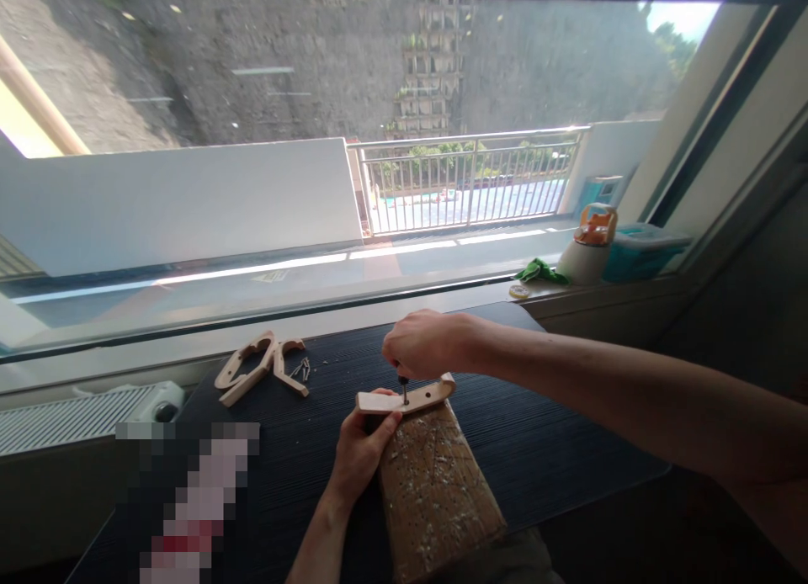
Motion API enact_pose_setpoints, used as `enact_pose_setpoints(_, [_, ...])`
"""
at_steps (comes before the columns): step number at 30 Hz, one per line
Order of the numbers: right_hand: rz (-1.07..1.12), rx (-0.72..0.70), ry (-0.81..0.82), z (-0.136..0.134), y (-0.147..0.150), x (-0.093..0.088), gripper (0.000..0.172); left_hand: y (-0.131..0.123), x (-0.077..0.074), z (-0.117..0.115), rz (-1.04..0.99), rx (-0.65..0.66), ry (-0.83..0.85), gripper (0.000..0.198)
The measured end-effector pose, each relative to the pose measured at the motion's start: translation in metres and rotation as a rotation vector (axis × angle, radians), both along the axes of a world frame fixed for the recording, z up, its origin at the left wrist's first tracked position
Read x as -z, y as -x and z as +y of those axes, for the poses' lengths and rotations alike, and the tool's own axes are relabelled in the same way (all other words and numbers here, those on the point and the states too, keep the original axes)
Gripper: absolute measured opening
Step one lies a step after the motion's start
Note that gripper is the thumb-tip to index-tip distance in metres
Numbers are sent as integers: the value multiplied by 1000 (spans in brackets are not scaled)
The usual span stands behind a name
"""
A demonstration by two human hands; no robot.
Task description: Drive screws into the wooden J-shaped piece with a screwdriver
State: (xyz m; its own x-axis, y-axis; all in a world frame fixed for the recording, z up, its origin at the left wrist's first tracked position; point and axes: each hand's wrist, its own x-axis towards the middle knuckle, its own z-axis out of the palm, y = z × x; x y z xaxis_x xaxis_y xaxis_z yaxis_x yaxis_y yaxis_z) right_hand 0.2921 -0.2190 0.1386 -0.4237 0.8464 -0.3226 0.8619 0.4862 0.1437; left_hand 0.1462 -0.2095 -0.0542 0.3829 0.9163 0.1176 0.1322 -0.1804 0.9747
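Observation:
My right hand (420,340) is closed around the handle of a screwdriver (405,392). Its shaft points straight down onto a pale wooden hook-shaped piece (420,398), where a dark hole also shows near the curled end. My left hand (366,441) pinches that wooden piece near its straight end, thumb in front and fingers behind. Beneath it is the far end of a brown block (442,483) with a scratched, pitted top. Whether a screw sits under the screwdriver tip is too small to tell.
More curved wooden pieces (247,369) lie on the dark table (523,432) at the left, beside several small screws (304,368). A blurred-out pale item (208,491) is at the front left. On the windowsill are a green cloth (539,271), a tape roll (518,291), a jug (587,252) and a teal box (644,252).

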Motion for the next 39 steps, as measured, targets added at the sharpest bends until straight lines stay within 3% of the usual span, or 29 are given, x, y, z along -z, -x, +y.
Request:
enact_pose_setpoints(5, [3,-49,-23,-3,5,-7,23,0,0,0,0,3,8,34])
enact_pose_setpoints(10, [19,-87,-33,1,3,-2,19,-1,1,-1,-32,-4,30,33])
enact_pose_setpoints(17, [17,-48,-67,2,-1,3,22,-1,1,0,-18,-11,29,34])
enact_pose_setpoints(27, [18,-49,-11,-5,3,-13,30,1,4,1,2,1,10,33])
enact_pose_setpoints(33, [0,-72,-47,0,-3,-6,22,0,4,1,-14,1,7,31])
enact_pose_setpoints(39, [-39,-6,-56,1,-9,-3,23,0,4,2,-7,7,12,32])
